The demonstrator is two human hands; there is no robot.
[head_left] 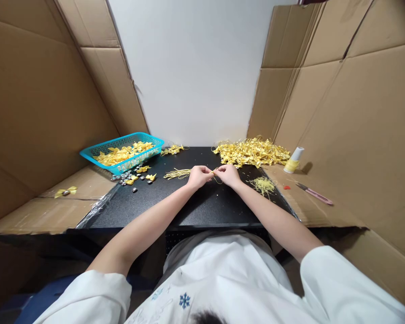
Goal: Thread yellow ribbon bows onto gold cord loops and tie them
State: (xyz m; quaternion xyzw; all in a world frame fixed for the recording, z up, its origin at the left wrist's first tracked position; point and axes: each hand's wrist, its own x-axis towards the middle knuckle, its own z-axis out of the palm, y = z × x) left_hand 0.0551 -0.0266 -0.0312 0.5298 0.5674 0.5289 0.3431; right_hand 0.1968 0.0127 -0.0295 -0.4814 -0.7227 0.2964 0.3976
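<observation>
Both hands meet over the middle of the black table (195,209), fingertips almost touching. My left hand (200,176) pinches one side of a thin gold cord (218,181). On its other side, my right hand (228,174) pinches too, and a loop of cord hangs between them. A small yellow piece may sit at the fingertips, but it is too small to make out. Just left of my left hand lies a bundle of gold cords (176,173). To the right of my right hand is a heap of short yellow thread clippings (263,185).
A turquoise basket (118,167) of yellow ribbon bows stands back left, with several silvery beads (124,177) before it. Back right are piled yellow bows (253,152), a thread cone (293,160) and a pink-handled cutter (314,194). Cardboard walls (354,126) flank the table.
</observation>
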